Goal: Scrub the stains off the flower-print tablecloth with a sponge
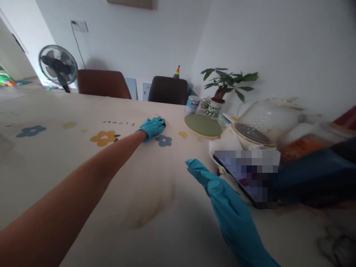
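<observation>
Head view: the small dark object (164, 125), toward the pale flower-printed table's (41, 167) far edge, looks light to me, best gripped from above. The blue-gloved left hand (152, 127) covers it, clamping unclear; the blue-gloved right hand's (222, 196) fingers extend together.
</observation>
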Demonstrator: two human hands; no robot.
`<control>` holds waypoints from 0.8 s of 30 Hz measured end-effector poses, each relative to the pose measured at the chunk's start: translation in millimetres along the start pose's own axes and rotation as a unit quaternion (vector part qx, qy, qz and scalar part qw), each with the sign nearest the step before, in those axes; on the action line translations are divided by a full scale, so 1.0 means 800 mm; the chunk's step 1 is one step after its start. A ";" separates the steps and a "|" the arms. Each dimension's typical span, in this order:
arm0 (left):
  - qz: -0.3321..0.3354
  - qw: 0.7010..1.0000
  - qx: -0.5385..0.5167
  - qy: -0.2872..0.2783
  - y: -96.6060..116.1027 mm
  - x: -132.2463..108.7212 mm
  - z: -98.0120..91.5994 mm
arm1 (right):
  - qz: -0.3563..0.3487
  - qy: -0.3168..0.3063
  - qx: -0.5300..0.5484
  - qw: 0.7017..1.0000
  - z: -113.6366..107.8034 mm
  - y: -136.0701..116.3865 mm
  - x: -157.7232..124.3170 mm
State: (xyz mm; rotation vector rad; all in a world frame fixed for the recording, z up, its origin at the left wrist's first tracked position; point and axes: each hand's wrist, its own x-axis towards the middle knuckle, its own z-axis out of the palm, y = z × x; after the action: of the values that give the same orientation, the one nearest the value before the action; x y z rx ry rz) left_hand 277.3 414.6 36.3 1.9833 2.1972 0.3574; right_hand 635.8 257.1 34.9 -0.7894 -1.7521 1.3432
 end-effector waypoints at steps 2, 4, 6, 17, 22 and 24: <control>0.036 0.998 -0.004 -0.042 0.009 -0.018 -0.003 | 0.001 0.006 0.006 1.000 0.001 -0.003 0.002; 0.075 0.994 -0.011 -0.081 0.020 -0.045 -0.005 | 0.001 0.013 0.013 1.000 0.002 -0.006 0.005; 0.109 0.989 -0.023 -0.101 0.031 -0.080 -0.007 | -0.002 0.020 0.016 1.000 0.003 -0.008 0.008; 0.291 0.929 -0.150 -0.170 0.031 -0.264 -0.007 | -0.019 0.046 -0.021 0.999 -0.001 -0.006 0.021; 0.309 0.927 -0.152 -0.147 0.022 -0.332 -0.014 | -0.014 0.042 0.037 0.998 -0.004 0.006 0.024; 0.292 0.934 -0.145 -0.148 0.019 -0.353 -0.020 | -0.011 0.043 0.038 0.998 -0.005 0.012 0.024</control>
State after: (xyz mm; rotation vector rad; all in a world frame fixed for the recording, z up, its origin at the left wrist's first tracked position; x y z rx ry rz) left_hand 317.8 134.4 44.1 2.2928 1.2631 0.3923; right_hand 630.0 277.6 30.4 -0.7728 -1.6283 1.3334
